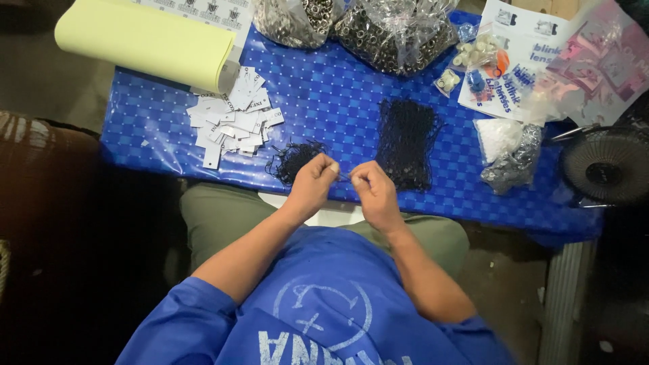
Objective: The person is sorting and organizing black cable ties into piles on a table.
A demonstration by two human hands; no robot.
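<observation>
Overhead, head view only. Person seated at a desk covered with a blue checked cloth, blue shirt sleeves and olive trousers below the frame centre.

Left hand at the near edge of the desk, fingers curled in and pinched tight. Right hand just beside it, fingers likewise pinched shut. A thin dark string runs between the two pinches; both hands have hold of it, as far as can be made out. Too fine to tell its end or any knot.

Just behind the left hand, touching or nearly so: a loose tangle of black strings lying on the cloth. Behind the right hand: a neater bundle of black strings, laid lengthwise, near the knuckles but apart from them.

Further left on the desk: a scattered heap of small white paper tags, printed, overlapping. Beyond them, a pale yellow roll lying across the far left corner, overhanging the edge.

Far edge, middle: two clear bags of metal eyelets, side by side.

Right side: a clear bag of small coloured bits on white printed sheets; a pinkish plastic bag beyond; nearer, a bag with white and grey contents. Off the desk's right end, a small dark fan.
</observation>
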